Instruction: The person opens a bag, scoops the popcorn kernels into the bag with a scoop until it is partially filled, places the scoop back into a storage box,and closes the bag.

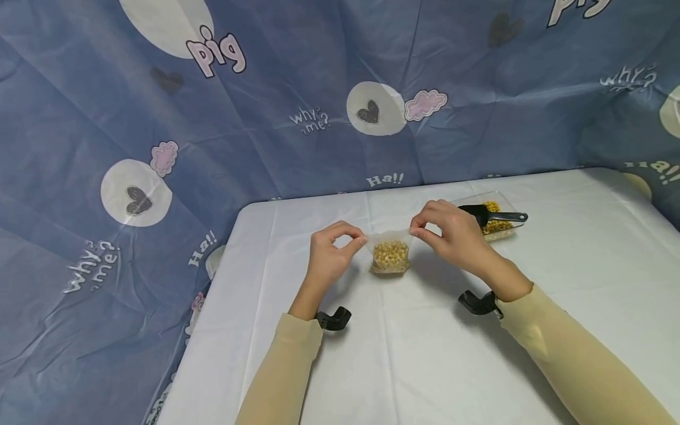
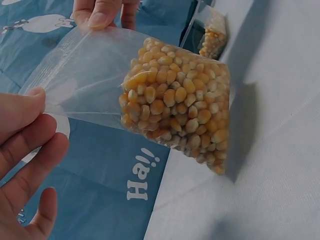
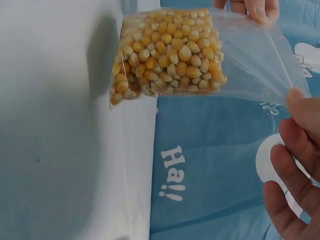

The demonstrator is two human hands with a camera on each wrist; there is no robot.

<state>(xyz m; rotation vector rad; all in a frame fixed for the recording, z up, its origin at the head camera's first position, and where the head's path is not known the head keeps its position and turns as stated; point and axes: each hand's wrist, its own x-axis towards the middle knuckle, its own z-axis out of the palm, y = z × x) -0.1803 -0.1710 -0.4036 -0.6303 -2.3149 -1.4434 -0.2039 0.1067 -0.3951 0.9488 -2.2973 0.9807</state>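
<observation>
A clear zip bag (image 1: 390, 257) holds yellow corn kernels (image 2: 175, 100) gathered in its lower part, with the top flat and see-through. My left hand (image 1: 330, 252) pinches one upper corner of the bag between thumb and forefinger. At the opposite upper corner, my right hand (image 1: 451, 233) pinches the plastic the same way. The zip strip (image 3: 287, 65) runs stretched between the two hands. In both wrist views the other fingers of each hand stay off the bag, and the bag's shadow falls on the cloth beside it.
Behind my right hand stands a clear plastic box (image 1: 502, 235) with corn kernels inside. A black scoop (image 1: 499, 216) lies across it, its handle pointing right. White cloth (image 1: 340, 378) covers the table, and a blue printed curtain (image 1: 297, 71) hangs behind the far edge.
</observation>
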